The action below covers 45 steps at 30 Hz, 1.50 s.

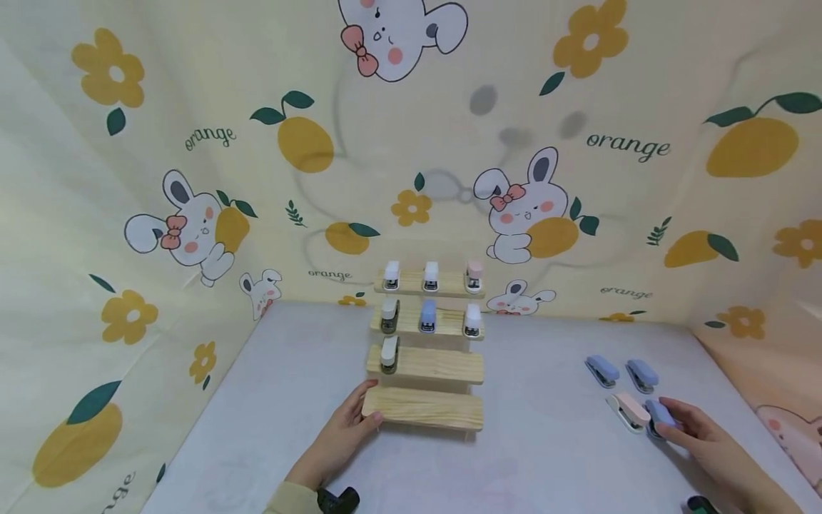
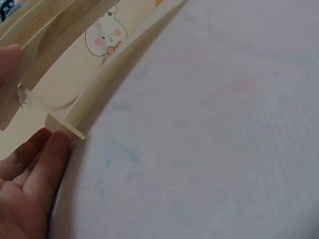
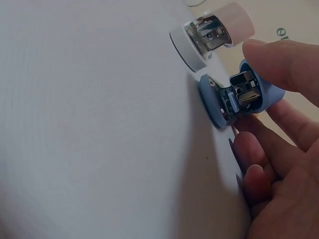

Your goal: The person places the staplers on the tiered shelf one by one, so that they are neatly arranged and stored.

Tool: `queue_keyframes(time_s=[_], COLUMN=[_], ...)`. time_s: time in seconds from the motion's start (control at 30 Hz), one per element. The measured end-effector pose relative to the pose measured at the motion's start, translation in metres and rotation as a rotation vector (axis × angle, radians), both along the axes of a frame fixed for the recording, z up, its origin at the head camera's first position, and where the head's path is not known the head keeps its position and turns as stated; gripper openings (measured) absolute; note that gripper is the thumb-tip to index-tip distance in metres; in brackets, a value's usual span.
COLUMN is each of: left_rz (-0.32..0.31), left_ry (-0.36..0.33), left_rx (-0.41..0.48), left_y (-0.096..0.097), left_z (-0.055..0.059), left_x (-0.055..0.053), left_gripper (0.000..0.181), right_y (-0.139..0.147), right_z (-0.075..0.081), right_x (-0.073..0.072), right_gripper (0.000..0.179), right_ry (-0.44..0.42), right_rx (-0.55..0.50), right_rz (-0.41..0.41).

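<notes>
At the right of the table my right hand (image 1: 706,439) pinches a blue stapler (image 1: 658,415) between thumb and fingers. In the right wrist view this stapler's (image 3: 217,102) metal front faces the camera, and its base is at the table surface. Just beside it lies a pink-and-white stapler (image 1: 629,412). Two more blue staplers, one left (image 1: 602,370) and one right (image 1: 642,375), lie behind them. My left hand (image 1: 347,428) grips the left end of a stepped wooden rack (image 1: 424,409), thumb at the lowest shelf's edge. The left wrist view shows its fingers by a rack leg (image 2: 70,128).
Several staplers stand on the rack's upper shelves, among them a pink one (image 1: 474,275), a blue one (image 1: 427,315) and a white-topped one (image 1: 389,354) on the third shelf. A patterned cloth (image 1: 411,143) hangs behind the white table (image 1: 546,457).
</notes>
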<state>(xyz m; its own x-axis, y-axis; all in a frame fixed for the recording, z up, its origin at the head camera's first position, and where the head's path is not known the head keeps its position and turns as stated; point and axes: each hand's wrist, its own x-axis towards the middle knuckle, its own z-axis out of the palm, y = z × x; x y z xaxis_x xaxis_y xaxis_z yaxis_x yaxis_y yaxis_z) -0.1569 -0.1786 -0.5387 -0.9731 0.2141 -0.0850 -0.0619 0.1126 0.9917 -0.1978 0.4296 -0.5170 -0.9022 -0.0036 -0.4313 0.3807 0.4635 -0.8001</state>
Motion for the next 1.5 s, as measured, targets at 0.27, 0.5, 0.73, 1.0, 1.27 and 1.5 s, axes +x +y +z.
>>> queue_keyframes(time_s=[0.27, 0.5, 0.73, 1.0, 1.27, 1.5], left_rz=[0.024, 0.021, 0.014, 0.017, 0.012, 0.009], left_ry=[-0.009, -0.026, 0.001, -0.009, 0.010, 0.019], left_rx=[0.010, 0.006, 0.007, -0.013, -0.024, 0.001], left_y=[-0.002, 0.001, 0.003, 0.003, 0.002, 0.003], left_z=[0.001, 0.000, 0.002, 0.002, -0.001, 0.001], left_x=[0.000, -0.001, -0.003, -0.002, 0.000, 0.000], left_gripper=[0.075, 0.077, 0.075, 0.075, 0.074, 0.070], right_y=[-0.006, -0.005, -0.004, -0.032, -0.092, -0.139], right_z=[0.004, 0.006, 0.010, 0.037, 0.061, 0.065], right_x=[-0.004, -0.003, -0.001, 0.007, 0.017, 0.012], right_gripper=[0.102, 0.103, 0.105, 0.094, 0.076, 0.062], right_ry=[0.006, 0.013, 0.040, 0.254, 0.492, 0.635], right_rx=[0.003, 0.081, 0.166, 0.260, 0.263, 0.215], right_rz=[0.020, -0.040, -0.225, -0.232, -0.051, 0.078])
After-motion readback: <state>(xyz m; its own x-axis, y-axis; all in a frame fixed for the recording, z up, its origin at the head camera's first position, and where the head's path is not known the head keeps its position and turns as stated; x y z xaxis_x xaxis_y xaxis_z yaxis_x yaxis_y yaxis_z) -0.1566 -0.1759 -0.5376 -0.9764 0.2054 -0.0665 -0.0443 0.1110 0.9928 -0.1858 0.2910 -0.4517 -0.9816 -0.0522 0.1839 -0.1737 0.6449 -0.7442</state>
